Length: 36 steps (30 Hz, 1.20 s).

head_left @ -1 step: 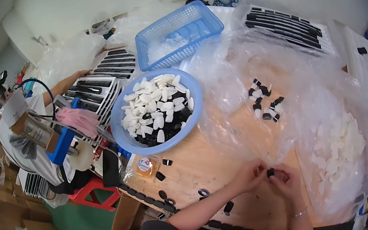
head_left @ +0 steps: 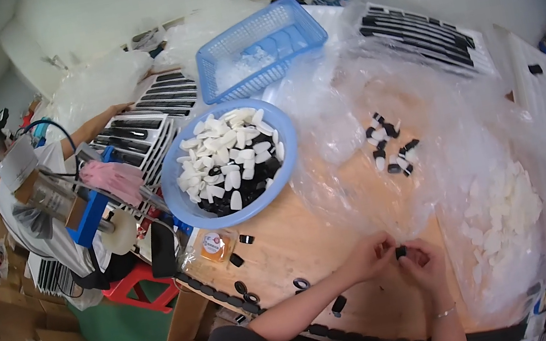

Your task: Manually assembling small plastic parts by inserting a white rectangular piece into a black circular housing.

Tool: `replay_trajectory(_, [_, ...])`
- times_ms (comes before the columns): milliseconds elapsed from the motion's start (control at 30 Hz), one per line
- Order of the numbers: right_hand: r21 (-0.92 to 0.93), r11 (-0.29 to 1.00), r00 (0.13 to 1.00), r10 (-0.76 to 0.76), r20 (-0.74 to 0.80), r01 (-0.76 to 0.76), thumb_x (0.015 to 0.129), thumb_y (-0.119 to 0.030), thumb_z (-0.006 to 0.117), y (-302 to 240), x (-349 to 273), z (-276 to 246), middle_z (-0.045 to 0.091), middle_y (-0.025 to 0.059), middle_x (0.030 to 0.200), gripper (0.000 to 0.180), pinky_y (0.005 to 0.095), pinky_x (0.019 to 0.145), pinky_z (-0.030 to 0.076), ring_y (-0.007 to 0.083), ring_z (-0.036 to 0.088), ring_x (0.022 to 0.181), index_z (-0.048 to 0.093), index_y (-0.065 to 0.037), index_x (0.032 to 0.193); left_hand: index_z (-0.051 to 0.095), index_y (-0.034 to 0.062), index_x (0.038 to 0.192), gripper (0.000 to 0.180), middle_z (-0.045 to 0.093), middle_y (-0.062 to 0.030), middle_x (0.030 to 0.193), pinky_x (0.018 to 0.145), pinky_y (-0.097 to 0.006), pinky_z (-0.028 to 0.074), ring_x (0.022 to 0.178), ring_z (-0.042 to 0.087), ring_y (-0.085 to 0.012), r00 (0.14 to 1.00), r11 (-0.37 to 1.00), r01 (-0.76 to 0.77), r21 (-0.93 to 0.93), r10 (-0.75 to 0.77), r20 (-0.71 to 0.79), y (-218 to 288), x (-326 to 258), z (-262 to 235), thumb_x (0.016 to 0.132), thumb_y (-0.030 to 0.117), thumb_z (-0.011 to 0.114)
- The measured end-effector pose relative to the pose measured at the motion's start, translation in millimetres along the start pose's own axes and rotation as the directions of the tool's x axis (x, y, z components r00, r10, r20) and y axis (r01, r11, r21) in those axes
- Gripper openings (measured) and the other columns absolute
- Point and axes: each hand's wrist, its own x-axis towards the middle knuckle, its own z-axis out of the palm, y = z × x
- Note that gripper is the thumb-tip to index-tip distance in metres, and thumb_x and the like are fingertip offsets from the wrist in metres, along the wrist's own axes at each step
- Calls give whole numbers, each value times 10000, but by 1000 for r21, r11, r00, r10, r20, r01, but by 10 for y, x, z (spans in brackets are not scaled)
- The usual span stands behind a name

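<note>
My right hand point(head_left: 425, 265) pinches a small black piece point(head_left: 400, 251) between thumb and fingers, above the wooden table. Close beside it, my left hand point(head_left: 370, 256) has its fingers curled together; whatever they may hold is too small to make out. Beyond my hands lies a loose group of small black and white pieces point(head_left: 392, 149) on the table. A round blue basin point(head_left: 288, 146) to the left is heaped with white tapered pieces point(head_left: 219, 152) over black ones. More flat white pieces point(head_left: 503, 210) lie in a pile on clear plastic at the right.
A blue perforated basket point(head_left: 219, 92) stands behind the basin. Clear plastic sheeting point(head_left: 322, 118) spreads over the table point(head_left: 287, 252). Trays of black strips point(head_left: 414, 36) are at the far right. At the left, a person's arm point(head_left: 90, 128) reaches past a bench machine point(head_left: 92, 220).
The whole view has shifted very slightly. Both hands keep nearly the same position, with the black piece still in the right hand.
</note>
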Motion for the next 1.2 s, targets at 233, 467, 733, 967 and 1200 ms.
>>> replay_trajectory(233, [454,876,960,245,-134,-161,888,-51,618,44,224,128,655,79,979,250,259,687,530,140,639,788,577,19,1125,535,72,1182,282,626,-6,947,675,-199,468,808,579,-70,982,950,170,-263,-186,-37,-169,123,-138,904,54,579])
replay_trajectory(467, [513,852,965,209,-160,-99,848,7,650,16,188,69,653,96,1005,310,266,687,537,137,639,793,570,24,1146,609,21,1009,113,649,-32,807,600,-197,450,681,585,-73,934,889,357,-288,-349,81,-2,147,-196,922,84,578])
replay_trajectory(733, [562,817,965,233,-118,-128,850,-13,653,11,64,80,663,67,971,300,249,702,524,107,628,793,591,8,1143,619,-7,895,134,623,-17,710,537,-168,395,602,526,-43,960,923,265,-278,-280,-14,129,35,-105,931,118,589])
replay_trajectory(967, [362,932,969,64,-237,27,803,11,685,-58,8,172,665,38,941,317,233,708,533,90,636,799,622,2,1114,605,-8,889,142,591,-46,695,572,-225,420,603,515,-100,977,942,178,-284,-203,-59,22,35,-92,933,126,584])
replay_trajectory(1200, [-394,884,852,-396,-343,252,720,-10,722,-282,-3,197,639,65,835,310,246,596,526,131,634,701,670,-29,1024,600,-10,995,136,615,-36,762,562,-201,407,619,524,-83,974,915,223,-337,-224,35,7,108,-51,946,111,559])
